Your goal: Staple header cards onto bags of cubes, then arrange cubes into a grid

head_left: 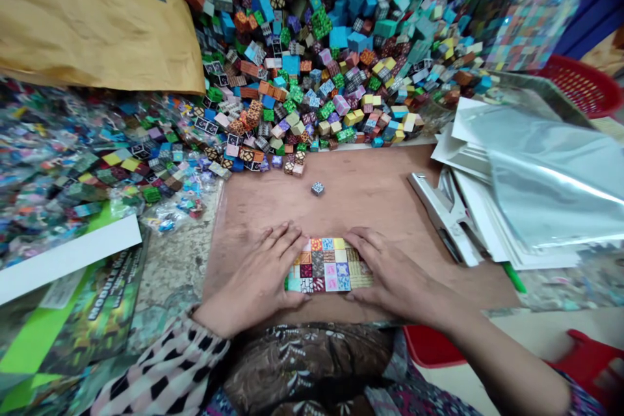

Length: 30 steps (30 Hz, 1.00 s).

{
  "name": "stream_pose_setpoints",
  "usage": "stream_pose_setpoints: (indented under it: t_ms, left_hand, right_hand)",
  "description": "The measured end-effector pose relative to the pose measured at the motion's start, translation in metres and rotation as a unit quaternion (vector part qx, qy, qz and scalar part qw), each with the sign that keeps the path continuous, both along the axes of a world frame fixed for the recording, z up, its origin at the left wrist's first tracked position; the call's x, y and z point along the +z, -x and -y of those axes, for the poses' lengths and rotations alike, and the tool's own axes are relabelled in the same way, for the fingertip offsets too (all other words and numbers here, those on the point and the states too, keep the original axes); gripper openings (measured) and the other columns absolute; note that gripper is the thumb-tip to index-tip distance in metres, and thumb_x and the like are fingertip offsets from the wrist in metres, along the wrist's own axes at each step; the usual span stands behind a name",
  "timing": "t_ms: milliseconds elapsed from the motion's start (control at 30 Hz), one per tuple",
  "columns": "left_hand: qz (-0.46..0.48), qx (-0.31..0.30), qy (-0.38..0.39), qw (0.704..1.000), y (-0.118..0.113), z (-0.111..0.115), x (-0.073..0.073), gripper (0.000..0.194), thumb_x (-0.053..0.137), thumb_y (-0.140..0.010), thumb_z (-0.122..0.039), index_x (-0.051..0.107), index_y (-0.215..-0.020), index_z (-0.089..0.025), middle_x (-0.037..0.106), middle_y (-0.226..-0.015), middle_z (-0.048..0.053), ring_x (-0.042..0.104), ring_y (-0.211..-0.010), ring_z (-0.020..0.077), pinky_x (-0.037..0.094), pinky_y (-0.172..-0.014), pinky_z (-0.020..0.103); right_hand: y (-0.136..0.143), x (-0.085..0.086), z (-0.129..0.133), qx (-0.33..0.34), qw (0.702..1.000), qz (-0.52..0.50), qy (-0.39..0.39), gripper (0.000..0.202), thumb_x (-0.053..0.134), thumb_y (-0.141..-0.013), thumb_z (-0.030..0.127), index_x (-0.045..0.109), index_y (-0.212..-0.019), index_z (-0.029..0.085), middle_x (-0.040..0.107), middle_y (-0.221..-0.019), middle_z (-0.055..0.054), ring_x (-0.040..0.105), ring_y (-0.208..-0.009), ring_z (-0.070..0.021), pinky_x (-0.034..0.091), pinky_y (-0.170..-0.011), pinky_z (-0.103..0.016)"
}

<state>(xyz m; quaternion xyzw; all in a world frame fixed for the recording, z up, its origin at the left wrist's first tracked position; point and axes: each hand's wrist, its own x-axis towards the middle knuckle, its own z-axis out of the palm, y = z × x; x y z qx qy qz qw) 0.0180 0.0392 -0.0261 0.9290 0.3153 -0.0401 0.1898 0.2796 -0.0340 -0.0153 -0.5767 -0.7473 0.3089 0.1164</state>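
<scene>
A flat block of small patterned cubes (331,266), set in rows, lies on the brown wooden board (273,195) near its front edge. My left hand (266,266) curves round the block's left side, fingers along the back corner and thumb at the front. On the right side my right hand (383,266) presses in the same way, its fingers over part of the cubes. Both hands hold the block between them. A single grey speckled cube (318,188) sits apart, farther back on the board.
A large heap of coloured cubes (292,78) fills the back. White sheets with clear plastic bags (550,169) and a metal stapler (446,218) are at right. At left are a white strip (73,257), small bagged pieces and a green-black printed package (97,312).
</scene>
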Motion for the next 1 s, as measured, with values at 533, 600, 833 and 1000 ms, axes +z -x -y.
stream_pose_setpoints:
  t_ms: [533,600,833,1000]
  left_hand:
    - [-0.002,0.014,-0.049,0.999,0.001,0.005,0.001,0.101,0.067,-0.072,-0.068,0.03,-0.151,-0.015,0.034,-0.158,0.016,0.023,-0.148,0.0371,0.014,-0.121,0.058]
    - [-0.002,0.018,-0.069,0.997,0.002,0.006,0.0,0.101,0.064,-0.072,-0.071,0.032,-0.15,-0.016,0.034,-0.158,0.015,0.019,-0.148,0.0393,0.01,-0.12,0.062]
    - [0.016,0.015,-0.047,0.999,0.005,0.008,-0.008,0.082,0.066,-0.079,-0.049,0.038,-0.146,-0.011,0.04,-0.154,0.017,0.029,-0.146,0.0329,0.025,-0.12,0.051]
    - [0.007,0.01,-0.043,0.999,0.008,0.009,-0.006,0.088,0.064,-0.08,-0.058,0.034,-0.148,-0.012,0.038,-0.155,0.018,0.028,-0.146,0.0351,0.023,-0.12,0.055]
  right_hand:
    - [0.003,-0.006,0.001,0.006,0.99,0.106,-0.09,0.106,0.082,-0.061,0.052,0.036,-0.148,0.014,0.046,-0.139,-0.023,0.051,-0.118,-0.0409,0.047,-0.096,-0.056]
    - [0.004,-0.01,0.001,0.017,0.982,0.141,-0.128,0.115,0.08,-0.058,0.065,0.034,-0.151,0.018,0.042,-0.146,-0.022,0.046,-0.124,-0.0458,0.041,-0.099,-0.064]
    - [0.01,-0.035,-0.009,0.142,0.971,0.071,-0.179,0.086,0.063,-0.082,0.061,0.037,-0.148,0.012,0.036,-0.154,-0.018,0.021,-0.147,-0.0338,0.027,-0.117,-0.054]
    - [0.011,-0.035,-0.011,0.142,0.97,0.069,-0.184,0.086,0.065,-0.081,0.062,0.042,-0.147,0.013,0.041,-0.151,-0.018,0.031,-0.142,-0.0366,0.027,-0.117,-0.057]
